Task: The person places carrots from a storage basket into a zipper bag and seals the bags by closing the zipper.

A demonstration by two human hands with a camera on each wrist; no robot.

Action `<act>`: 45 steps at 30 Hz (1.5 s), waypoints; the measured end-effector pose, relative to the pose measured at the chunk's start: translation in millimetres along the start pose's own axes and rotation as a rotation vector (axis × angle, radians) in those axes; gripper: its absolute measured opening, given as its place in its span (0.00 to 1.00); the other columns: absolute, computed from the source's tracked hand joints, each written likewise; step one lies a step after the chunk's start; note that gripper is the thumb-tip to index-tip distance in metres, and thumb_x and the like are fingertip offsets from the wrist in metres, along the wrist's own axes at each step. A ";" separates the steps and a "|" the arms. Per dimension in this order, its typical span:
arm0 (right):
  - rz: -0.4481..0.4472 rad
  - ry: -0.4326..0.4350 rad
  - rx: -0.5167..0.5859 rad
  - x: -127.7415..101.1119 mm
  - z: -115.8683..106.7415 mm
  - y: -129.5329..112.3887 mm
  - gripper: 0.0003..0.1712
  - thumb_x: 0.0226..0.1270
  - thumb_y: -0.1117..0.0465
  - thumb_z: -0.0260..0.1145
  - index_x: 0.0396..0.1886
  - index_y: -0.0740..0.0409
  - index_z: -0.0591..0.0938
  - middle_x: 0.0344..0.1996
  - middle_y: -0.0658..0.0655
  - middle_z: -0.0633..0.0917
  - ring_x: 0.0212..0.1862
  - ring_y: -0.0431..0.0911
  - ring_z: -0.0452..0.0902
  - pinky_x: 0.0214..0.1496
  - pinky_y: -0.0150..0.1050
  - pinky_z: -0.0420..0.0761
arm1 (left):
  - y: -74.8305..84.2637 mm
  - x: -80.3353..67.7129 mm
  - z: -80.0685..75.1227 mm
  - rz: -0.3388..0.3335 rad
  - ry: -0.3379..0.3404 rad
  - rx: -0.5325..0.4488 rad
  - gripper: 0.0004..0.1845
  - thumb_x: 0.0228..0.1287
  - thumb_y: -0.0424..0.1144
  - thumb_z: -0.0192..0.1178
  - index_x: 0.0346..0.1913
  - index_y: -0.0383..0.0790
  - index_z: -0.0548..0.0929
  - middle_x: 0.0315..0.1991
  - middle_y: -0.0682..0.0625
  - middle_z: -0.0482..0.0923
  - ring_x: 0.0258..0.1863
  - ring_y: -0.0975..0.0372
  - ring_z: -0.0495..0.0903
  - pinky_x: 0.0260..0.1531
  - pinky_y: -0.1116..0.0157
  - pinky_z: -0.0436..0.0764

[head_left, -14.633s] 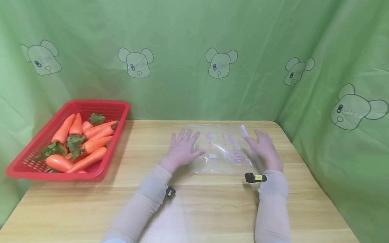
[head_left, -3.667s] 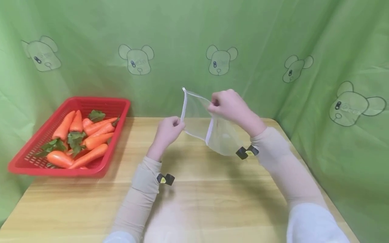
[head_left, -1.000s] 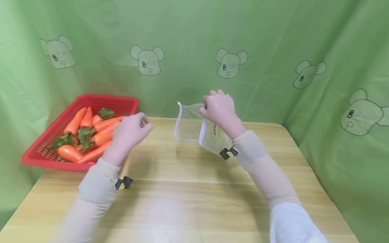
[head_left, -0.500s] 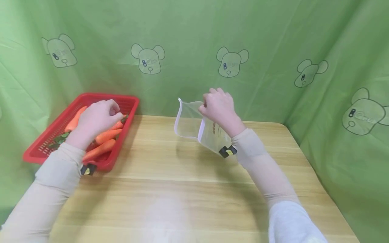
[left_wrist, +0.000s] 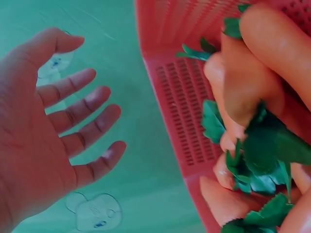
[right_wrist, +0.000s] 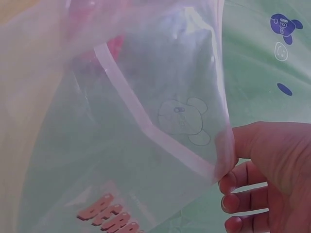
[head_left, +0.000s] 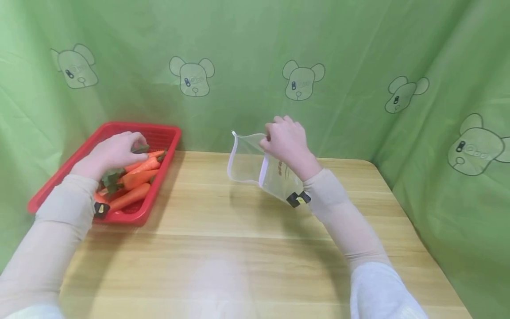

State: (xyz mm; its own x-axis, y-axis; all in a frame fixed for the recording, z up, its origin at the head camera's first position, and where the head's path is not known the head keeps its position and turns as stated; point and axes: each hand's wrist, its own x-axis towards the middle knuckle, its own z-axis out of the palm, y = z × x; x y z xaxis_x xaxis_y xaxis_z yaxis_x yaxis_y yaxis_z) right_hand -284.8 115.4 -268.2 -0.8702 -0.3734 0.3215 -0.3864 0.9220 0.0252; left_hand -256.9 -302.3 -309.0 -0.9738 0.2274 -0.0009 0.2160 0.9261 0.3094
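Note:
My left hand (head_left: 113, 153) hovers over the red plastic basket (head_left: 137, 217), fingers relaxed and apart. Carrots (head_left: 137, 179) with green leafy tops fill the basket. In the left wrist view the palm and loosely bent fingers of my left hand (left_wrist: 63, 116) hold nothing, beside the basket's rim and the carrots (left_wrist: 272, 43). With thumb and forefinger, my right hand (head_left: 287, 139) pinches the edge of a clear zip bag (head_left: 249, 161). The bag's mouth gapes toward the left, and its pale zip strip and red lettering show. The right wrist view shows that pinch at the bag's edge (right_wrist: 146, 126).
The wooden table (head_left: 223, 266) spans the front, under both arms. A green curtain (head_left: 239, 40) printed with bear heads hangs behind and along both sides. A small black wrist camera (head_left: 299, 199) sits on the right wrist, near the bag's lower part.
Since the earliest frame, the bag was lifted off the table and its mouth spread. My left hand then left the bag and moved left over the basket. My right hand keeps its pinch, nearly still lately.

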 end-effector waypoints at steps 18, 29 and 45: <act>0.008 -0.006 0.010 -0.9 5.5 4.7 0.07 0.55 0.57 0.55 0.22 0.52 0.75 0.29 0.53 0.74 0.35 0.50 0.66 0.38 0.44 0.71 | -35.6 18.2 6.4 -0.018 -0.130 0.014 0.26 0.59 0.48 0.64 0.53 0.32 0.73 0.38 0.40 0.78 0.35 0.54 0.76 0.31 0.58 0.76; 0.012 -0.019 0.003 0.0 8.3 4.1 0.07 0.54 0.56 0.54 0.22 0.52 0.75 0.30 0.53 0.75 0.35 0.50 0.66 0.38 0.44 0.72 | -36.0 18.1 17.9 -0.012 -0.209 -0.056 0.27 0.56 0.46 0.66 0.52 0.30 0.74 0.46 0.36 0.77 0.44 0.49 0.75 0.46 0.50 0.75; 0.006 -0.013 0.017 -1.2 9.4 1.0 0.06 0.55 0.57 0.55 0.22 0.52 0.75 0.29 0.53 0.75 0.34 0.49 0.66 0.37 0.42 0.71 | -46.5 20.5 41.0 -0.036 -0.266 -0.098 0.27 0.54 0.45 0.68 0.48 0.29 0.73 0.37 0.40 0.76 0.38 0.52 0.75 0.40 0.59 0.74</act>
State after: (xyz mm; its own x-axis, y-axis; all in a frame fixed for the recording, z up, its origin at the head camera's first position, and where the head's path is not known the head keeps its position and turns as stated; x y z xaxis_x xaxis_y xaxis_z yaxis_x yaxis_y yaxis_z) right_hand -287.0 115.8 -277.5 -0.8762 -0.3695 0.3093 -0.3864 0.9223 0.0072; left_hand -284.0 -328.4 -362.4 -0.9251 0.2779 -0.2589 0.1610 0.9043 0.3953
